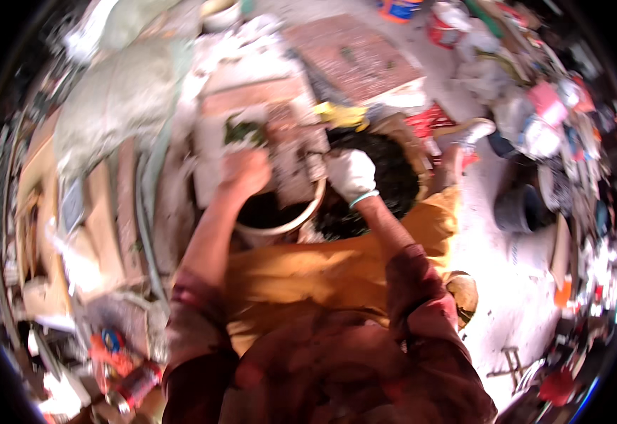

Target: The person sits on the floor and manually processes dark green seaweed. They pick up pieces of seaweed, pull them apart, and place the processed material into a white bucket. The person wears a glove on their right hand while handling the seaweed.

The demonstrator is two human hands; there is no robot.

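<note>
My left hand (247,170), bare and with curled fingers, is over the near edge of a pale board (210,153). Just beyond it lies a dark green leafy clump (243,132). A worn, brownish block (290,159) stands between my hands and juts over a pale-rimmed bucket (282,229) with a dark inside. My right hand (353,174) wears a white knit glove, its fingers bent near the block's right side. It is over a wide container of dark, wet-looking matter (388,169). Blur hides whether either hand grips something.
An orange-yellow apron or cloth (308,270) covers my lap. A stuffed woven sack (117,100) lies at left, above planks (104,212). Ahead is a reddish-brown board (353,55). A red plastic crate (430,122) and a dark bucket (518,209) are at right.
</note>
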